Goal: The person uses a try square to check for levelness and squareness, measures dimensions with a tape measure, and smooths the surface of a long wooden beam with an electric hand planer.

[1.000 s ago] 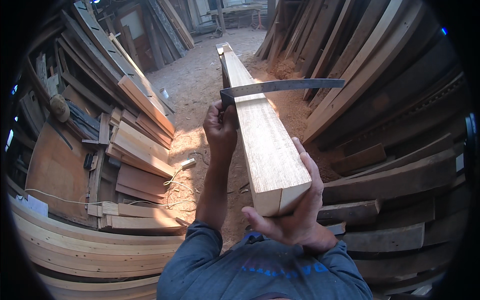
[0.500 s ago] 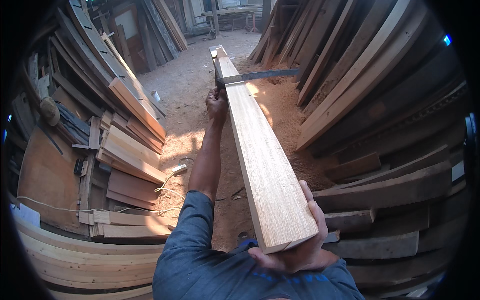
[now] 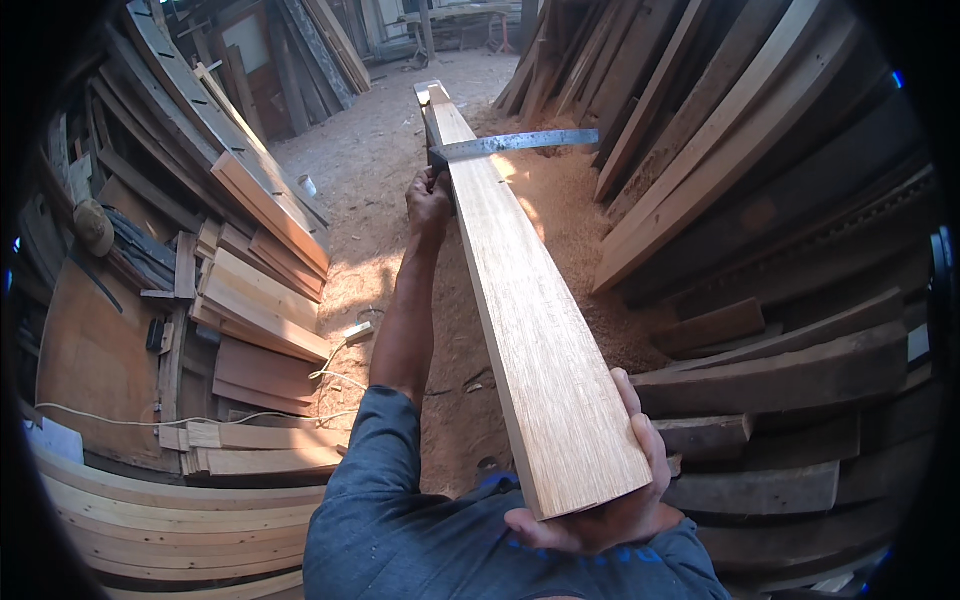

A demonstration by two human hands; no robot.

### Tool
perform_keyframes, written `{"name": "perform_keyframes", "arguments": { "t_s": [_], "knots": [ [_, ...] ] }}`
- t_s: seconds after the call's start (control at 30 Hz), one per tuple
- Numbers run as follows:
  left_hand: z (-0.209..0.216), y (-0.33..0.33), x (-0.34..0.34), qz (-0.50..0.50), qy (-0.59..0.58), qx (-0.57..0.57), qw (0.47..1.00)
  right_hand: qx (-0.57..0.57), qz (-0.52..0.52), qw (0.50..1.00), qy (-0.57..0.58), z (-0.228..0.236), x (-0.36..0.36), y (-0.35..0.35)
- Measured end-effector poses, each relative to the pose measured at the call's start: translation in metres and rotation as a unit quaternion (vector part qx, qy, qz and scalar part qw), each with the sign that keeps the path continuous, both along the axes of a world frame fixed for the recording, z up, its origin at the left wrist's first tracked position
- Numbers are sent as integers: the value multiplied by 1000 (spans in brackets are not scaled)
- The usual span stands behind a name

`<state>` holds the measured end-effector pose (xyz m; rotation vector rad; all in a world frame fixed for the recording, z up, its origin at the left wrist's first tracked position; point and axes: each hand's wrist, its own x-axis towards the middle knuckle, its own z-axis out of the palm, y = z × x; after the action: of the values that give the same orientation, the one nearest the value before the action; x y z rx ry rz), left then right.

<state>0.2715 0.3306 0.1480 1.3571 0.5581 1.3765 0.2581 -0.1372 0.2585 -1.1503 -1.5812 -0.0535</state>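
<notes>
A long pale wooden board (image 3: pixel 548 350) stretches away from my body, its near end by my chest. My right hand (image 3: pixel 642 510) is wrapped round that near end, thumb on the left and fingers along the right side. Toward the far end, a try square (image 3: pixel 530 142) lies with its metal blade across the board's top face and sticking out well past the right edge. My left hand (image 3: pixel 429 203) is closed on the square's dark stock, against the board's left side. A notched block shape shows at the board's far tip. The left fingertips are partly hidden.
Planks lean along the right (image 3: pixel 720 150) and the left (image 3: pixel 270 215). Stacked boards (image 3: pixel 180 520) lie at the lower left. A pale cord with a socket block (image 3: pixel 357 332) runs over the sawdust-strewn floor (image 3: pixel 390 150). A bench (image 3: pixel 465 15) stands far back.
The board's near end has shifted slightly right and down with my right hand. My left hand and the square have moved a little up and left; the blade now looks brighter.
</notes>
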Motion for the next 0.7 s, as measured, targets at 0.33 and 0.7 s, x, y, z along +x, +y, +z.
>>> {"name": "perform_keyframes", "arguments": {
  "t_s": [0.33, 0.7],
  "knots": [
    [17, -50, -39, 61, -236, -66, 968, 77, -13, 997, 10, 40, 23, 20],
    [-32, -88, -214, 241, -293, -61, 923, 166, -96, 981, 4, 75, 43, 34]
  ]
}}
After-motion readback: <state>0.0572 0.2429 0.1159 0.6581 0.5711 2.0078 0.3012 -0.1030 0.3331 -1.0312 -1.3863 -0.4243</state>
